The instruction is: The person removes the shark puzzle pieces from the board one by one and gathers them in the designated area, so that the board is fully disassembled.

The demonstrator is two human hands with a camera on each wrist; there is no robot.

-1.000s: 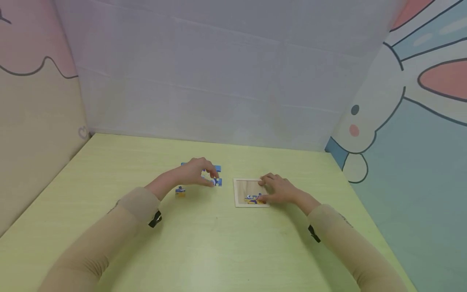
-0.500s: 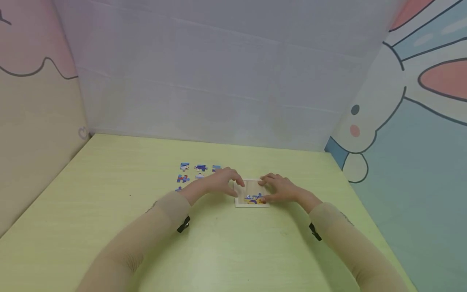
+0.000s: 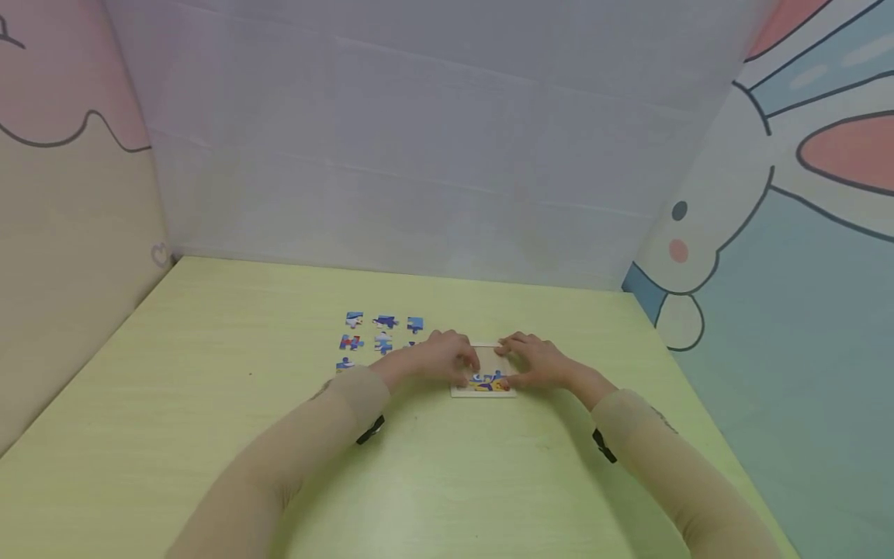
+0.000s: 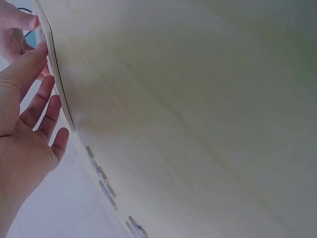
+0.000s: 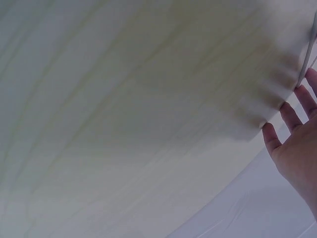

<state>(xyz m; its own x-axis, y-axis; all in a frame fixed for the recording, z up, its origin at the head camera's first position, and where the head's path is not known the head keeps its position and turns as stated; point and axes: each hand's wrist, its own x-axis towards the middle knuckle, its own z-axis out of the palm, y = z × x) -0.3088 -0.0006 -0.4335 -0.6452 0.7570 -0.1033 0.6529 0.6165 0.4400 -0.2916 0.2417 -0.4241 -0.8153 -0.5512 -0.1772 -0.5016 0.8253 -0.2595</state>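
A small square wooden puzzle frame point(image 3: 483, 394) lies on the table, with several blue, white and yellow jigsaw pieces point(image 3: 494, 383) along its near side. My left hand point(image 3: 443, 359) is over the frame's left side, fingers bent, fingertips and thumb close to the nearest jigsaw piece; no held piece is visible. On the right, my right hand point(image 3: 541, 365) rests with index finger at the far corner and thumb by the near pieces. In the right wrist view, spread fingertips point(image 5: 267, 128) touch the table. In the left wrist view, the lower fingers are loosely spread.
Several loose jigsaw pieces point(image 3: 384, 321) lie in rows left of the frame, and some are partly behind my left hand. The pale yellow table point(image 3: 447, 481) meets a white sheet point(image 3: 405, 155) at the back. Painted walls stand on both sides.
My left hand has moved right, from the loose pieces to the frame, and its thumb and fingers have drawn closer together. The loose pieces are uncovered again. My right hand stays on the frame.
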